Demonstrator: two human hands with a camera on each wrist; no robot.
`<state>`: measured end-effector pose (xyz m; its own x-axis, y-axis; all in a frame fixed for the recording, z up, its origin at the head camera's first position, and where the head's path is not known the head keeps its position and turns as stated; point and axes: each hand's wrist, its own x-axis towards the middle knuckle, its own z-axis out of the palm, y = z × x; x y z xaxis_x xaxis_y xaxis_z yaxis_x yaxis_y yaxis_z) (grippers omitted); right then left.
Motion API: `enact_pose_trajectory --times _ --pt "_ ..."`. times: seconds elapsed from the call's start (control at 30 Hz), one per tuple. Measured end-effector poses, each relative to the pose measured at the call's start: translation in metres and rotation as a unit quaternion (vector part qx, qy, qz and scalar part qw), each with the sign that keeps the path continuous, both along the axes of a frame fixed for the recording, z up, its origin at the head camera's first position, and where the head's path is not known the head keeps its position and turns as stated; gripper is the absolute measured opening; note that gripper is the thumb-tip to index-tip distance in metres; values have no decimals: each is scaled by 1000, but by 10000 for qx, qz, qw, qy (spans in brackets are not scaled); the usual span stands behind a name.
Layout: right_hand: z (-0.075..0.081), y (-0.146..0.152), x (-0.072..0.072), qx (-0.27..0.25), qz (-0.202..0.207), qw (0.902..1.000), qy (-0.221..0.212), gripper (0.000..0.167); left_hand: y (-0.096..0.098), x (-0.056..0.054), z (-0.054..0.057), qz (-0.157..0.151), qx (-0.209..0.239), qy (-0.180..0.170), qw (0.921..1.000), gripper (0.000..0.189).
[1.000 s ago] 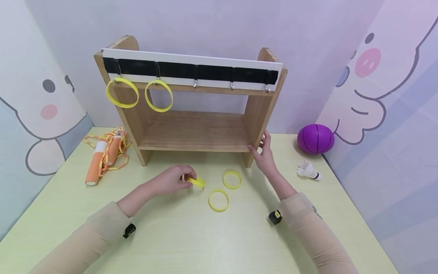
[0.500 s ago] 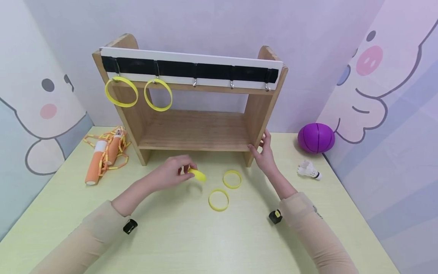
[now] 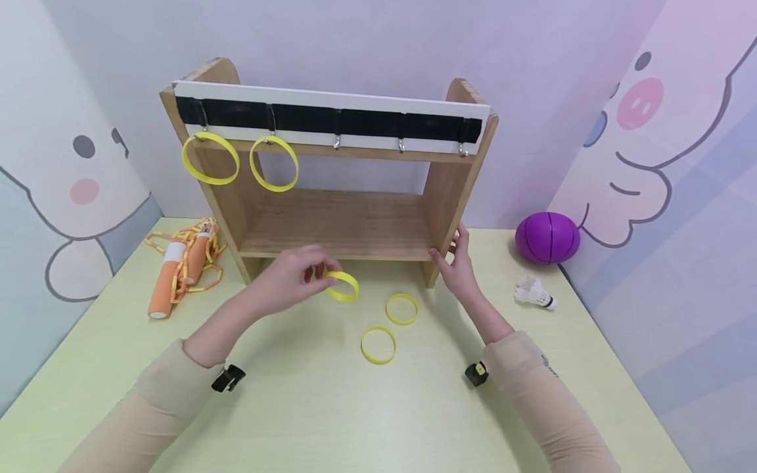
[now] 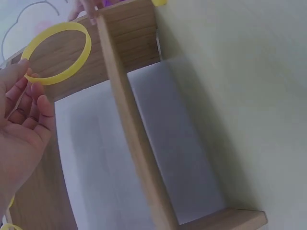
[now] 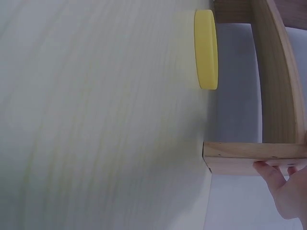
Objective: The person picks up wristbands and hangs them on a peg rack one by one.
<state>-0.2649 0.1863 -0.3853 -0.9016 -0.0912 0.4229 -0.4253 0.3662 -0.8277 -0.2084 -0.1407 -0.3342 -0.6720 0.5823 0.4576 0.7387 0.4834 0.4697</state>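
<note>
Thumb and fingertips of my left hand [image 3: 296, 277] pinch a thin yellow ring [image 3: 343, 298], raised above the table in front of the wooden shelf [image 3: 337, 223]. In the left wrist view that ring [image 4: 87, 48] is seen with its near edge between the fingertips. My right hand [image 3: 460, 268] grips the shelf's right side panel, thumb at the front edge; part of its fingers is hidden behind the panel. Two more yellow rings hang from the left hooks, the outer ring [image 3: 211, 182] and the inner ring [image 3: 275, 189]. Hooks further right, such as the middle hook [image 3: 337, 142], hold nothing.
Two yellow rings lie flat on the table, a farther ring [image 3: 401, 322] and a nearer ring [image 3: 378, 361]. An orange-handled jump rope [image 3: 167, 279] lies left of the shelf. To the right are a purple ball [image 3: 547, 238] and a shuttlecock [image 3: 534, 293]. Walls enclose the table.
My left hand has lifted the pinched ring up from near the table toward the shelf, and the ring has turned to show its opening. The right hand stays on the side panel.
</note>
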Motion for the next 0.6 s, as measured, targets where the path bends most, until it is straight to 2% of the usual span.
enact_pose_trajectory --times 0.23,0.6 --pt "0 -1 0 30 -46 10000 63 70 -1 1 17 30 301 326 9990 17" --pt "0 -3 2 37 -251 9996 129 68 1 4 46 516 667 671 9942 16"
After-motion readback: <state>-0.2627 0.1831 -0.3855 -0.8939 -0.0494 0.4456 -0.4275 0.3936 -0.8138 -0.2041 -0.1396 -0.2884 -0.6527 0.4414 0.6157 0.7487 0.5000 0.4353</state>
